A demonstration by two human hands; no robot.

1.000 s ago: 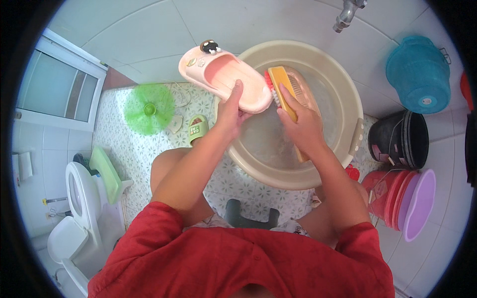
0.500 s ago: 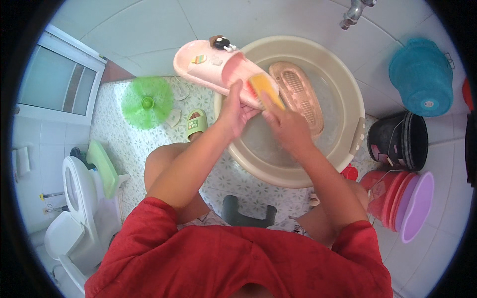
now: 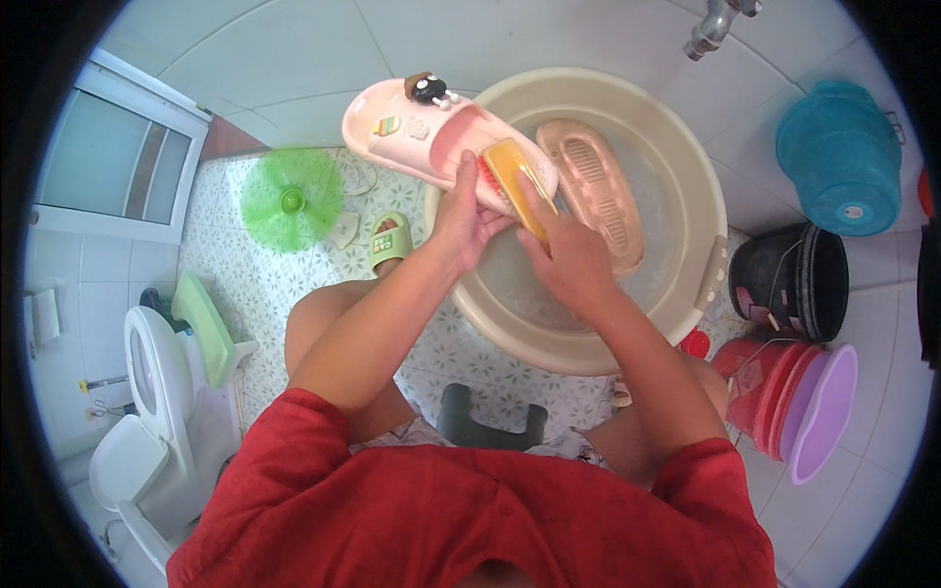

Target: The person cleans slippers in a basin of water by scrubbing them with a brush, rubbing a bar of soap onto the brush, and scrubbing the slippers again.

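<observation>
While both hands scrub a pink slipper (image 3: 431, 147), a beige basin (image 3: 676, 186) sits on tiled floor (image 3: 265, 294).

Patterned tile floor (image 3: 265, 284): beige basin (image 3: 691, 196), green fan guard (image 3: 291, 200), green slipper (image 3: 390, 238), black bucket (image 3: 794, 284), teal bucket (image 3: 838, 157), stacked red and purple basins (image 3: 804, 402), grey stool (image 3: 490, 423)

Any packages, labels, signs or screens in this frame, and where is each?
No packages, signs or screens.
Label on black bucket, far right: small, pinkish-red, on the side wall.
Label on teal bucket, upper right: small round whitish sticker near its base.
Wall holder, far left: small white box; any label too small to tell.
</observation>
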